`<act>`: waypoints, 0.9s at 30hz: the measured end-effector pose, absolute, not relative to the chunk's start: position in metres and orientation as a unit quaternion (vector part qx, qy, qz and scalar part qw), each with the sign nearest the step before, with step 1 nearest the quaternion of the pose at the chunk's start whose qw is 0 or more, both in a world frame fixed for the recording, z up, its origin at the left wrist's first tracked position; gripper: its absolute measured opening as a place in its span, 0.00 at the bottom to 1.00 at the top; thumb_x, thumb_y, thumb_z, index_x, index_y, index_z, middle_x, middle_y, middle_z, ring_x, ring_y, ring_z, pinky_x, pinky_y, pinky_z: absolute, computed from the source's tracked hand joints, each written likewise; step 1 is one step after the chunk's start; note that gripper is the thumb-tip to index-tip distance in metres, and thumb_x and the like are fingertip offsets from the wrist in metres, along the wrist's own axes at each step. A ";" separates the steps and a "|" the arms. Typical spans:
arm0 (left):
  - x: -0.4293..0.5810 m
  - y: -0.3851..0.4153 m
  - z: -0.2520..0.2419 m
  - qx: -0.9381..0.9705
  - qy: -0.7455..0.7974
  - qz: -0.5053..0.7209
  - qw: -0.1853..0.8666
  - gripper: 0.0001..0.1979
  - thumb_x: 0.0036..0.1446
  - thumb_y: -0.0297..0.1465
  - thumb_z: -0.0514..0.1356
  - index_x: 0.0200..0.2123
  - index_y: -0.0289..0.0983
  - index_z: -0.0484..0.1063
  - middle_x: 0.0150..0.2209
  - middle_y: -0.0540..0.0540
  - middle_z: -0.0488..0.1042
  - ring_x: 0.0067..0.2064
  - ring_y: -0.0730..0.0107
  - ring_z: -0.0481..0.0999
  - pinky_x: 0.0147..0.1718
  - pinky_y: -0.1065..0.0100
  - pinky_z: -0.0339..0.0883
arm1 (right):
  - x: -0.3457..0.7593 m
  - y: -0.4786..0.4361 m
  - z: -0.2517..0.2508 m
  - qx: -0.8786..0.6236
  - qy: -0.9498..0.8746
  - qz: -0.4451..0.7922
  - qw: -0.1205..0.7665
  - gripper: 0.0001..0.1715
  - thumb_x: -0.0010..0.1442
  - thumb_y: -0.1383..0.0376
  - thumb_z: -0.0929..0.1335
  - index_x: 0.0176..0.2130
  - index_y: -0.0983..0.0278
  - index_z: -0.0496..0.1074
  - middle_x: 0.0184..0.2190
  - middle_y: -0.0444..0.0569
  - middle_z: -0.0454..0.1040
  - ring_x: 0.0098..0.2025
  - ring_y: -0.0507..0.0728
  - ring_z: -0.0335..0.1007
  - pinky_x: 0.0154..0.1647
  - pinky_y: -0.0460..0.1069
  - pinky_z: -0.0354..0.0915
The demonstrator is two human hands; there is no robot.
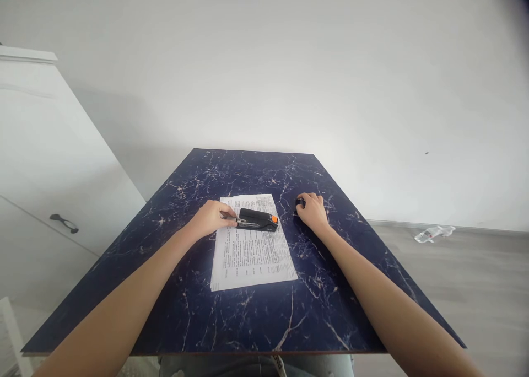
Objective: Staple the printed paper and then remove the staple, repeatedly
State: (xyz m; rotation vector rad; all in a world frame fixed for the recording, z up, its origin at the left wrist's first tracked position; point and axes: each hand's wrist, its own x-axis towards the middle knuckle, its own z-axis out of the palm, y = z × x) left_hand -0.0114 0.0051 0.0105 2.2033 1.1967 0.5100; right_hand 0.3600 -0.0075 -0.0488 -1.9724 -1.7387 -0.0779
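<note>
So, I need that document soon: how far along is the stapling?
Done: the printed white paper lies flat on the dark blue marbled table. In hand: the left hand touches the black orange-tabbed stapler lying on the paper; the right hand covers a small black object. Left: no staple shows, so pressing probably remains.

Bare forearms (136,289) (grey-blue denim jeans (223,366) at the lap).

Black stapler (257,220) with orange tip, white printed sheet (252,256), navy white-veined table (248,322)
</note>
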 end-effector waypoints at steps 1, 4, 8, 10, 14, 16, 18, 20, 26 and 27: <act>-0.012 0.005 0.010 0.824 0.447 0.190 0.290 0.12 0.51 0.40 0.72 0.38 0.43 0.86 0.41 0.43 0.85 0.43 0.55 0.82 0.41 0.60 0.74 | 0.360 -0.008 -0.049 -0.725 -0.640 -0.029 0.252 0.21 0.59 0.69 0.64 0.50 0.65 0.77 0.50 0.59 0.74 0.52 0.67 0.64 0.56 0.57 0.59; -0.012 0.006 0.010 0.820 0.450 0.188 0.301 0.14 0.50 0.41 0.73 0.39 0.43 0.86 0.41 0.42 0.85 0.42 0.55 0.83 0.42 0.59 0.74 | 0.360 -0.008 -0.048 -0.726 -0.639 -0.030 0.251 0.21 0.59 0.69 0.64 0.50 0.65 0.77 0.50 0.58 0.75 0.52 0.68 0.64 0.56 0.57 0.60; -0.014 0.006 0.013 0.820 0.451 0.175 0.306 0.15 0.50 0.41 0.72 0.40 0.42 0.86 0.41 0.41 0.85 0.42 0.55 0.83 0.42 0.59 0.74 | 0.360 -0.009 -0.047 -0.728 -0.638 -0.030 0.251 0.21 0.59 0.69 0.64 0.50 0.66 0.78 0.50 0.58 0.75 0.52 0.68 0.64 0.57 0.57 0.60; -0.016 0.006 0.015 0.825 0.451 0.165 0.298 0.15 0.51 0.42 0.72 0.40 0.42 0.86 0.42 0.41 0.84 0.42 0.55 0.82 0.41 0.59 0.73 | 0.360 -0.009 -0.047 -0.728 -0.636 -0.028 0.253 0.23 0.59 0.68 0.64 0.52 0.66 0.77 0.52 0.58 0.75 0.53 0.68 0.64 0.57 0.57 0.60; -0.022 0.007 0.019 0.834 0.446 0.147 0.288 0.16 0.53 0.44 0.71 0.43 0.43 0.85 0.45 0.41 0.84 0.43 0.55 0.81 0.41 0.59 0.73 | 0.362 -0.007 -0.049 -0.724 -0.641 -0.027 0.256 0.27 0.59 0.67 0.64 0.56 0.69 0.76 0.55 0.59 0.74 0.54 0.69 0.63 0.59 0.59 0.60; -0.027 0.009 0.021 0.837 0.438 0.142 0.295 0.17 0.54 0.43 0.71 0.45 0.44 0.85 0.46 0.41 0.84 0.44 0.55 0.81 0.43 0.58 0.73 | 0.363 -0.007 -0.050 -0.721 -0.643 -0.027 0.257 0.28 0.59 0.67 0.64 0.57 0.69 0.76 0.55 0.59 0.74 0.54 0.69 0.64 0.60 0.59 0.60; -0.034 0.011 0.021 0.841 0.420 0.141 0.311 0.17 0.55 0.42 0.70 0.48 0.45 0.84 0.48 0.42 0.83 0.46 0.55 0.81 0.46 0.57 0.73 | 0.362 -0.008 -0.048 -0.718 -0.640 -0.029 0.273 0.29 0.59 0.68 0.64 0.59 0.69 0.74 0.56 0.60 0.74 0.54 0.69 0.65 0.60 0.60 0.61; -0.041 0.013 0.021 0.845 0.392 0.142 0.336 0.16 0.57 0.41 0.69 0.49 0.48 0.83 0.51 0.43 0.83 0.49 0.56 0.81 0.50 0.56 0.73 | 0.357 -0.011 -0.042 -0.700 -0.639 -0.033 0.317 0.28 0.59 0.67 0.65 0.58 0.69 0.74 0.55 0.61 0.73 0.55 0.69 0.66 0.59 0.60 0.63; -0.051 0.018 0.017 0.841 0.360 0.158 0.373 0.11 0.59 0.36 0.67 0.45 0.51 0.85 0.50 0.47 0.83 0.50 0.60 0.82 0.56 0.55 0.73 | 0.312 -0.039 -0.014 -0.525 -0.725 0.054 0.443 0.13 0.69 0.60 0.63 0.43 0.60 0.76 0.44 0.53 0.77 0.44 0.61 0.73 0.50 0.56 0.69; -0.051 0.019 0.016 0.838 0.366 0.166 0.369 0.10 0.58 0.36 0.67 0.43 0.50 0.85 0.49 0.47 0.84 0.50 0.60 0.82 0.56 0.55 0.73 | 0.303 -0.045 -0.011 -0.499 -0.740 0.078 0.443 0.13 0.70 0.60 0.63 0.43 0.60 0.76 0.43 0.52 0.77 0.43 0.60 0.73 0.49 0.56 0.70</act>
